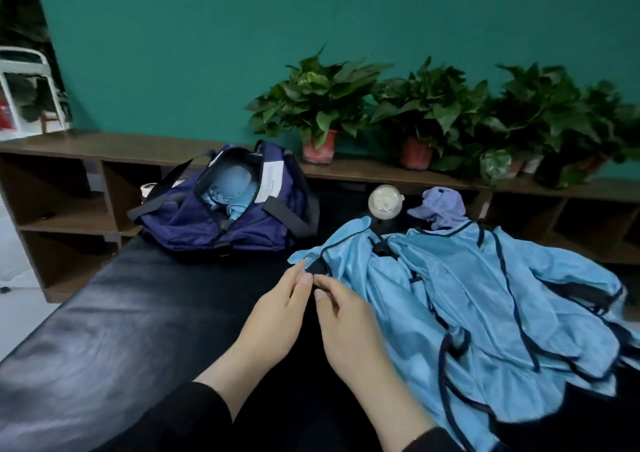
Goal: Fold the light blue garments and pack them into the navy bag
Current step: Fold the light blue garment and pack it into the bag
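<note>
Nearest, two bare hands over the black padded bench (114,340), dark sleeves at the wrists: left hand (273,316) and right hand (346,327) side by side, fingertips meeting at the near-left corner of the light blue garments (485,295). Fingers loosely extended, not clearly curled round anything; seemingly touching or just about to pinch the navy-piped edge, hard to tell which. Just right of the hands, spread in a rumpled heap across the bench, thin shiny blue cloth with dark navy trim, apparently several pieces overlapping, ties and straps trailing loose. Likely very light, limp and slippery: no stiffness to hold a crease, prone to sliding off itself and off the smooth bench. Best taken at the piped hems or shoulder corners, where the binding gives a firmer, less slick purchase; worth keeping tension between both hands while folding and tucking the ties inside to stop snagging. Farther back, beyond the heap, a lavender cap (440,205) and a round clear lid (384,202) on some dark object. Back left, on the bench's far end, the navy bag (194,219), unzipped and gaping, a bundle of light blue fabric (232,192) already inside. Farthest, a low wooden shelf (104,146) with potted plants (318,105) against the teal wall (207,36).
</note>
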